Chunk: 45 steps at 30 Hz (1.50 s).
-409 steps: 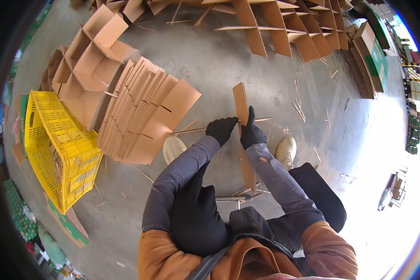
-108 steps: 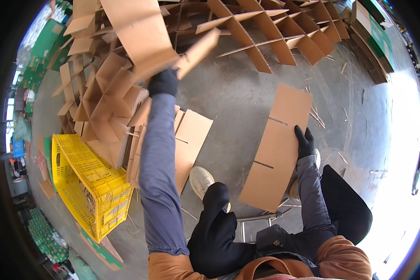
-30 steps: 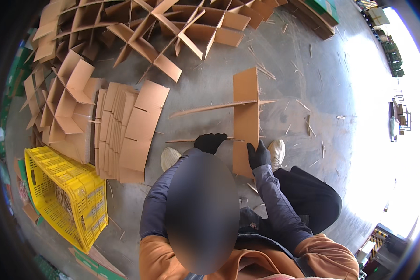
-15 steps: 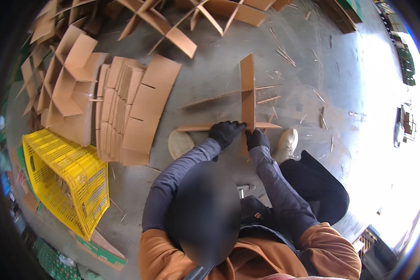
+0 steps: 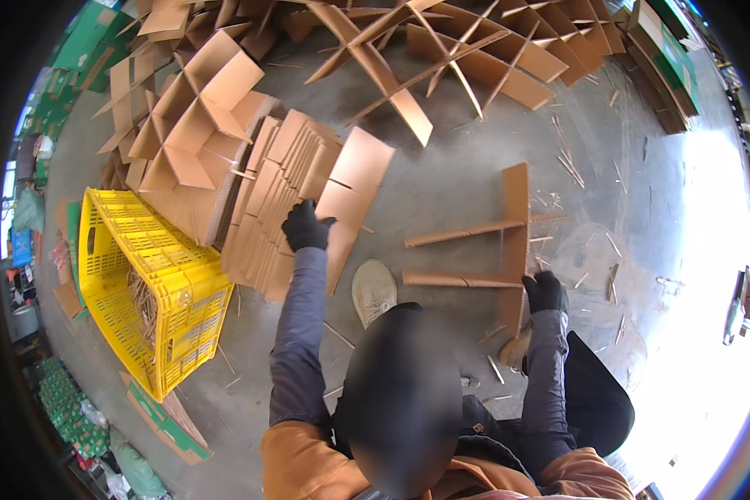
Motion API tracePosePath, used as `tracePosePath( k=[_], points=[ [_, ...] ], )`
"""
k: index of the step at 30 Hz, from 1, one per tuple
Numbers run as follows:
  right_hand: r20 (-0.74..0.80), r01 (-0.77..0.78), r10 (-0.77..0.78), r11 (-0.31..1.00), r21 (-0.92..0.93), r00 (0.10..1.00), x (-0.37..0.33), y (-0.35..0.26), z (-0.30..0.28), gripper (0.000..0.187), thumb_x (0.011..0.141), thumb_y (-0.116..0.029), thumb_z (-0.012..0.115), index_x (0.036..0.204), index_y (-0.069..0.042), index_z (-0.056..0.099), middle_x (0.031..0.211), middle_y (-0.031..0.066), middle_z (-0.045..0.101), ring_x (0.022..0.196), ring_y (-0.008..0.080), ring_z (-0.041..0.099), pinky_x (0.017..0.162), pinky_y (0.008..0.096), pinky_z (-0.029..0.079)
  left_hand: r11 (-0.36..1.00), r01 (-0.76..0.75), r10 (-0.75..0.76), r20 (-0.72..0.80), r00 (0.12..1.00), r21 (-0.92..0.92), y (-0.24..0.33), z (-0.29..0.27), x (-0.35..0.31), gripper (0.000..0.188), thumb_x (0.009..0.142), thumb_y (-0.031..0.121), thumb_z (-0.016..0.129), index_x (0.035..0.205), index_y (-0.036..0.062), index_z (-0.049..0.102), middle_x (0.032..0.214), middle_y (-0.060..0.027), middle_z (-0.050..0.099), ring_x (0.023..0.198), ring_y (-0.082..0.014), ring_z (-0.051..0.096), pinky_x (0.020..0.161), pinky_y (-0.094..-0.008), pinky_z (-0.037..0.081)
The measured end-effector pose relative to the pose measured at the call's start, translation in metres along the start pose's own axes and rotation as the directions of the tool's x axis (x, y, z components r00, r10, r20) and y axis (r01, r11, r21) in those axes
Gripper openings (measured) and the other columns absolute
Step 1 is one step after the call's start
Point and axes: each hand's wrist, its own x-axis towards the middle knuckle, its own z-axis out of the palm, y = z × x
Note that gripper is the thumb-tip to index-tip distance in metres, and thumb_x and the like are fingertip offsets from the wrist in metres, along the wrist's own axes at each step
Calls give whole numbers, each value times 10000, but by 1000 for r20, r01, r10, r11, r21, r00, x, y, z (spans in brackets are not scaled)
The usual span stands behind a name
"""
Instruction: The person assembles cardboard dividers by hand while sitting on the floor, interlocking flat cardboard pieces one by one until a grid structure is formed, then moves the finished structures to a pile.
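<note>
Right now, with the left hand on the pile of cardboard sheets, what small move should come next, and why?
Probably pinch the top sheet and lift it off the pile. The left hand rests on that sheet's edge, while the right hand steadies the upright slotted piece, which already carries two crossing strips and seems to have room for more.

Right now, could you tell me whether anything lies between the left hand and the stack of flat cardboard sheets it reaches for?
Nothing visible does. The gloved left hand already rests on the top sheet of the stack of flat cardboard sheets. The right hand holds the slotted cardboard divider upright, well apart to the right.
</note>
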Motion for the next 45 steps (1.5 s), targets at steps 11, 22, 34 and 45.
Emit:
tracePosePath(
  k=[11,22,34,45],
  points=[
    [3,123,-324,369,921,946,6,-162,-33,372,798,-192,700,1072,34,590,963,93,651,865,128,578,766,273,464,59,269,290,275,917,-961,132,-87,-86,287,899,264,551,1021,6,581,764,-8,591,718,-104,546,660,-267,450],
    [-39,124,-124,992,-20,991,13,-92,1,408,837,-377,551,989,-2,499,894,281,611,869,452,574,751,510,445,743,-180,526,395,753,-645,172,-33,-126,827,823,228,539,1436,92,1,944,-202,573,743,-368,592,654,-487,466],
    [-67,195,-202,976,-98,977,45,-102,27,367,809,-335,600,944,2,546,924,256,617,931,424,569,786,475,456,732,-237,604,447,660,-639,170,-24,-138,830,839,225,505,1436,93,-55,871,-186,582,612,-331,601,566,-454,477],
    [-167,-34,21,996,-81,986,15,-123,70,348,871,-359,494,1060,-67,475,833,270,622,810,454,596,675,521,468,742,-146,599,549,583,-655,175,-53,-120,799,807,175,531,1433,44,52,1086,-168,587,806,-324,633,680,-454,485]
  ],
)
